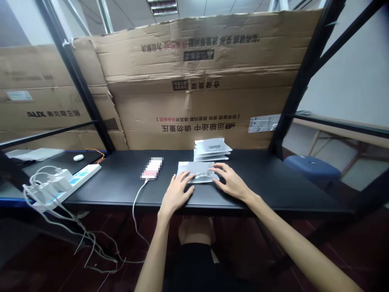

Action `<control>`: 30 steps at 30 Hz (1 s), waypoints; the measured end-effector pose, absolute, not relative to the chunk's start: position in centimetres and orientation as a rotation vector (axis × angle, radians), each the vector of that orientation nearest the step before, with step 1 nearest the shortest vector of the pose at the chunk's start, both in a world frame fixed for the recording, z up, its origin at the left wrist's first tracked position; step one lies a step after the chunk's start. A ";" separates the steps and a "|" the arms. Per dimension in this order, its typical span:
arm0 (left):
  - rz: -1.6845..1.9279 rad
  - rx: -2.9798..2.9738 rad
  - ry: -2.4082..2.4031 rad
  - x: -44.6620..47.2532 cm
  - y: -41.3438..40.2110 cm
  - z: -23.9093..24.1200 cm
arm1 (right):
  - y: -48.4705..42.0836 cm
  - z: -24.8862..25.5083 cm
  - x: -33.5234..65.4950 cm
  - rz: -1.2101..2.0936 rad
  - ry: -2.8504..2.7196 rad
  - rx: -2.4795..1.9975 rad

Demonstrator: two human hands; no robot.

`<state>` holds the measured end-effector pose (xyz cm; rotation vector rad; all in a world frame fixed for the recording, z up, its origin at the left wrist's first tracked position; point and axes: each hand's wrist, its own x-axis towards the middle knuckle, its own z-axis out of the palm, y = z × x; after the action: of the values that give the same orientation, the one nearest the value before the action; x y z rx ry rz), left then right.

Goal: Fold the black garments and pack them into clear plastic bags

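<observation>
Here, a person's left hand (176, 192) and right hand (231, 181), fingers loosely spread, touch opposite ends of a pale packet (201, 167) on the black desk (267, 182); pushing forward could nudge the packet stack (212, 151) behind askew.

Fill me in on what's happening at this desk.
A person has both bare hands at a flat, pale packet lying on the black table: the left hand at its left side, the right hand at its right, fingers spread. A small stack of similar packets sits just behind it. Off to the left lie a blurred-out device with a white cable and a loaded power strip.
</observation>
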<state>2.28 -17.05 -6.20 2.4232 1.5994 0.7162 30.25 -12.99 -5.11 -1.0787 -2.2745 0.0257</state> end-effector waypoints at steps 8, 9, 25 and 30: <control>0.848 2.363 1.546 2.1 -17.0 -6.4 | -12.5 -6.1 31.4 0.164 -2.270 -1.068; 0.866 2.351 1.531 2.0 -17.0 -6.4 | -12.4 -6.2 31.3 0.121 -2.275 -1.066; 1.108 2.499 1.146 7.0 -17.1 -5.5 | -12.8 -6.3 29.7 -0.130 -2.378 -0.688; 1.094 2.475 1.154 6.7 -17.6 -5.5 | -13.2 -6.4 29.8 0.057 -2.400 -0.672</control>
<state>6.74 -17.58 -5.51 2.4750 1.1541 1.0937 29.79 -13.17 -6.35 -0.6716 -2.4000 0.0570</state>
